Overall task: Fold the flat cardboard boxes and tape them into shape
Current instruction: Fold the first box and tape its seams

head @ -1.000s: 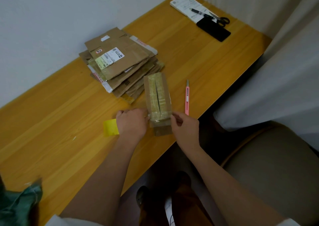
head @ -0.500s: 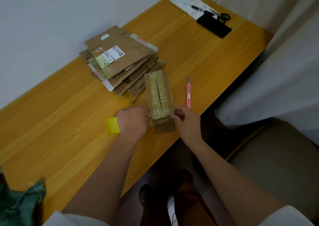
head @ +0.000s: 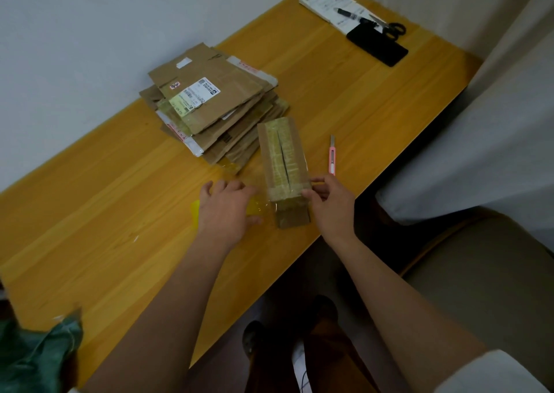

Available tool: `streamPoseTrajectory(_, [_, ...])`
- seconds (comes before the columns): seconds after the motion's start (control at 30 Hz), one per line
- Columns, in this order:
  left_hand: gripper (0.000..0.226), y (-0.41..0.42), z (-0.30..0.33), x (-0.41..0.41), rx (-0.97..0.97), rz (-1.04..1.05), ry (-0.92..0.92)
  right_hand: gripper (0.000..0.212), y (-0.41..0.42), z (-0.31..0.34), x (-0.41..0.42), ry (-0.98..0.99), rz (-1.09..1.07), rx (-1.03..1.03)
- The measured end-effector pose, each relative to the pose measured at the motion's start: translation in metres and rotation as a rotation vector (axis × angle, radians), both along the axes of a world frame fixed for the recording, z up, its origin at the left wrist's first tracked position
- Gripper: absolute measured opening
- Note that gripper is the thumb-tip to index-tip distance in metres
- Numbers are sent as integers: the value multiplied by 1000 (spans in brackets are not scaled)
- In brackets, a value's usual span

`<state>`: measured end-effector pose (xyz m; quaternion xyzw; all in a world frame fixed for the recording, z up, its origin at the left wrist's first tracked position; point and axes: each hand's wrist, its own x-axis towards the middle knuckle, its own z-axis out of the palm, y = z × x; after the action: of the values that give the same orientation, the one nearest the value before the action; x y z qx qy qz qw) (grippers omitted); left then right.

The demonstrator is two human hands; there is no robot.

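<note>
R hand pinches glossy-taped oblong box.

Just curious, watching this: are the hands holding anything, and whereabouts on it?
The right hand pinches the taped box at its near right edge. The left hand lies over yellow tape; its grip cannot be told.

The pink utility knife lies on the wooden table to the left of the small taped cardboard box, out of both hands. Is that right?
Not quite. The head view shows the pink utility knife lying to the right of the small taped cardboard box, not the left. It does lie on the wooden table, out of both hands: the right hand holds the box's near end.
</note>
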<state>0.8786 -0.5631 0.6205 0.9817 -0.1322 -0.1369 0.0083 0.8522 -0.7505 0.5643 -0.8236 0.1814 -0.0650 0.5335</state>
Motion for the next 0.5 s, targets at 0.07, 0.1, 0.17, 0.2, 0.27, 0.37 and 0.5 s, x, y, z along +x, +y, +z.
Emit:
streamPoseTrajectory(0.07, [57,6,-1,-2,-11,-16,-3,15,2,-3,-1,-96,45,-148])
streamPoseTrajectory(0.1, [57,8,-1,-2,-35,-19,-2,15,4,-5,-1,-167,86,-280])
streamPoseTrajectory(0.17, [59,14,-1,0,-99,-7,11,18,10,-9,-3,-261,169,-523])
streamPoseTrajectory(0.2, [59,18,-1,1,-129,-3,17,20,12,-10,-3,-275,201,-611])
streamPoseTrajectory(0.27, [59,25,-2,4,-158,-11,25,24,14,-12,-1,-261,211,-713])
streamPoseTrajectory(0.37, [56,30,-2,5,-130,-37,21,26,22,-10,-2,-246,213,-772])
streamPoseTrajectory(0.5, [52,30,-3,6,-97,-55,-4,36,36,-8,-15,-245,388,-691])
